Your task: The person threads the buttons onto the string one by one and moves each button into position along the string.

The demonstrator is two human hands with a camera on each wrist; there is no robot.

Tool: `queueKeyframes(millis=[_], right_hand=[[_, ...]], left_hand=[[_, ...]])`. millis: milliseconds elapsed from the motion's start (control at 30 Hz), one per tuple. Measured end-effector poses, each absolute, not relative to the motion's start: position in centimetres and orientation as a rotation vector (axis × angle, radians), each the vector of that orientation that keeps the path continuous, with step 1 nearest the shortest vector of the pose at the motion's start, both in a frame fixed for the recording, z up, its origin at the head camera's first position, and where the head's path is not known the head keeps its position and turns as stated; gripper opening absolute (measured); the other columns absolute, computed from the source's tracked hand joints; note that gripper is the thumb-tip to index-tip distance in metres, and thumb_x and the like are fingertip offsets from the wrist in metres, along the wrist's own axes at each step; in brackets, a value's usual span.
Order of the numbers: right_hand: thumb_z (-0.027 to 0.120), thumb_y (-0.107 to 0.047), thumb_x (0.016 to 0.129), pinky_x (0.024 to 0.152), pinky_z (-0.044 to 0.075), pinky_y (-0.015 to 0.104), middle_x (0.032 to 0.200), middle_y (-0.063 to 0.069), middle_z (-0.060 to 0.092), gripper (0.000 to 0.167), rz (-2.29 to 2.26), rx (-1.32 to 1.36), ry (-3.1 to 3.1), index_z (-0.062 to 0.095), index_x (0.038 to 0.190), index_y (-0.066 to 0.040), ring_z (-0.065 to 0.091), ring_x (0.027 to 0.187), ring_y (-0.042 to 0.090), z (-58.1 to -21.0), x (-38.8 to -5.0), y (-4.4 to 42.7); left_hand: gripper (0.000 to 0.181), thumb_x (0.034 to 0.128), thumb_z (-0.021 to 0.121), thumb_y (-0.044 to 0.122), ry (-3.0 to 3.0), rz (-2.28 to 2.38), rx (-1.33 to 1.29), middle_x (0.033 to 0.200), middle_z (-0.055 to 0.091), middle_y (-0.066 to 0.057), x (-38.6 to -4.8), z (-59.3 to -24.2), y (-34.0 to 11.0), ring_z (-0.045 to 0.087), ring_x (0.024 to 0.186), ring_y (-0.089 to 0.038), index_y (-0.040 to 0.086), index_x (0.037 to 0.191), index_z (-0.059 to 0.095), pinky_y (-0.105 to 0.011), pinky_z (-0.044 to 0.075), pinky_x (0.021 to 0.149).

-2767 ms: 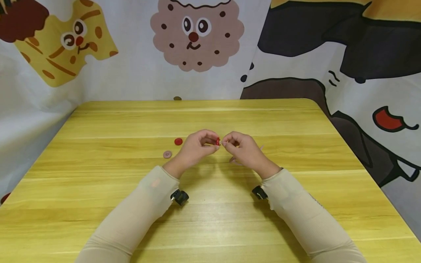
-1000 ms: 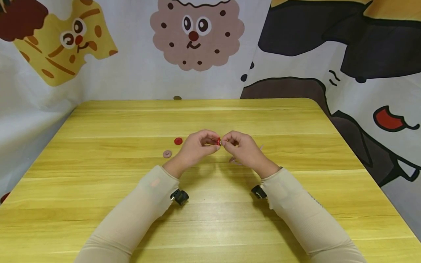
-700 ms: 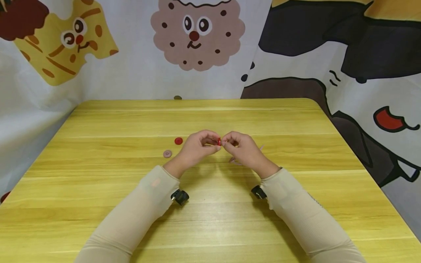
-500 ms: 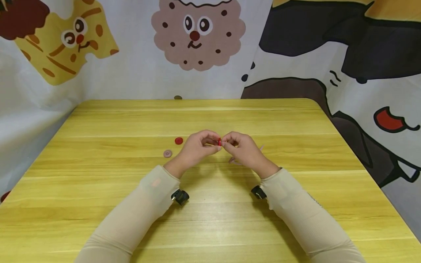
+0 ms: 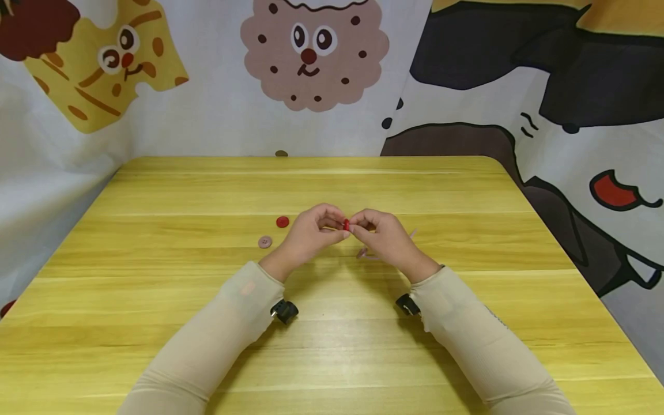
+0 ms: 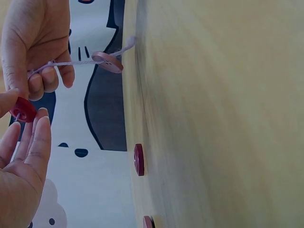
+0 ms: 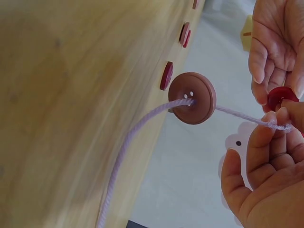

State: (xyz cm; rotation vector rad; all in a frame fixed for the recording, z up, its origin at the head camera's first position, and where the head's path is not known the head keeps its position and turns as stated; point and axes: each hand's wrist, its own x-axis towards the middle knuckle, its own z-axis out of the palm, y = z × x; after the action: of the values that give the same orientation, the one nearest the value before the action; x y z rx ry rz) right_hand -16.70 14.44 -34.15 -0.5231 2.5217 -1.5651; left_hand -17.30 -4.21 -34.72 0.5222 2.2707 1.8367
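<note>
Between thumb and fingertips, my left hand (image 5: 310, 231) pinches a red button (image 6: 24, 109) on edge above the table. A thin, pale tip shows at the button's face in the left wrist view; its kind is unclear. My right hand (image 5: 386, 237) meets the button from the other side, with thumb and forefinger at it. Its curled fingers also hold a lilac cord (image 7: 119, 147). Threaded on that cord, a dusty-pink button (image 7: 202, 97) hangs below the right hand. The right fingertips partly hide the red button in the right wrist view.
On the wooden table (image 5: 332, 334), a second red button (image 5: 282, 222) and another dusty-pink button (image 5: 265, 242) lie left of the hands. A red object (image 5: 7, 308) shows at the table's far left edge. Behind hangs a printed cloth (image 5: 207, 127).
The gap between the red button and the right fingertips has closed. The hanging pink button has swung slightly left. Both arms are nearly still.
</note>
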Motion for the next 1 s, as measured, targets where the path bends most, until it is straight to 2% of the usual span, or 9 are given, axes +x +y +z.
queueKeyframes(millis=[167, 433, 600, 800, 1000], right_hand=[[0.057, -0.009, 0.098, 0.062, 0.057, 0.041, 0.099, 0.023, 0.063, 0.015, -1.564, -0.522, 2.523, 0.064, 0.106, 0.001, 0.058, 0.093, 0.040, -34.14, -16.68, 14.41], [0.057, -0.011, 0.098, 0.063, 0.057, 0.041, 0.096, 0.014, 0.065, 0.016, -1.534, -0.528, 2.553, 0.065, 0.106, 0.000, 0.059, 0.093, 0.038, -34.21, -16.75, 14.53], [0.056, -0.010, 0.098, 0.063, 0.057, 0.042, 0.098, 0.020, 0.063, 0.016, -1.543, -0.542, 2.548, 0.064, 0.107, 0.001, 0.059, 0.093, 0.039, -34.22, -16.71, 14.63], [0.056, -0.009, 0.098, 0.063, 0.057, 0.040, 0.100, 0.022, 0.064, 0.015, -1.539, -0.551, 2.563, 0.065, 0.106, 0.001, 0.059, 0.092, 0.039, -34.08, -16.67, 14.69], [0.057, -0.011, 0.098, 0.070, 0.055, 0.034, 0.100, 0.019, 0.066, 0.014, -1.490, -0.560, 2.617, 0.066, 0.104, -0.002, 0.060, 0.090, 0.028, -34.06, -16.70, 14.75]], left_hand=[[0.020, 0.0879, 0.069, 0.005, 2.264, 1.843, 0.508, 0.103, 0.066, -0.012, -17.28, -34.73, -4.18, 0.063, 0.098, -0.022, 0.002, 0.105, 0.059, -0.032, 0.054, 0.080], [0.019, 0.0885, 0.070, 0.009, 2.296, 1.787, 0.488, 0.103, 0.067, -0.010, -17.31, -34.73, -4.16, 0.064, 0.097, -0.021, 0.004, 0.104, 0.062, -0.033, 0.054, 0.082], [0.018, 0.0901, 0.069, 0.013, 2.325, 1.749, 0.488, 0.104, 0.067, -0.008, -17.26, -34.66, -4.23, 0.065, 0.097, -0.020, 0.006, 0.105, 0.064, -0.034, 0.053, 0.083], [0.014, 0.0953, 0.062, 0.013, 2.359, 1.722, 0.512, 0.103, 0.068, -0.008, -17.32, -34.80, -4.34, 0.064, 0.099, -0.030, 0.006, 0.107, 0.065, -0.041, 0.052, 0.086], [0.014, 0.0967, 0.059, 0.012, 2.355, 1.717, 0.495, 0.101, 0.069, -0.009, -17.47, -34.81, -4.31, 0.062, 0.099, -0.034, 0.006, 0.107, 0.065, -0.046, 0.051, 0.086]])
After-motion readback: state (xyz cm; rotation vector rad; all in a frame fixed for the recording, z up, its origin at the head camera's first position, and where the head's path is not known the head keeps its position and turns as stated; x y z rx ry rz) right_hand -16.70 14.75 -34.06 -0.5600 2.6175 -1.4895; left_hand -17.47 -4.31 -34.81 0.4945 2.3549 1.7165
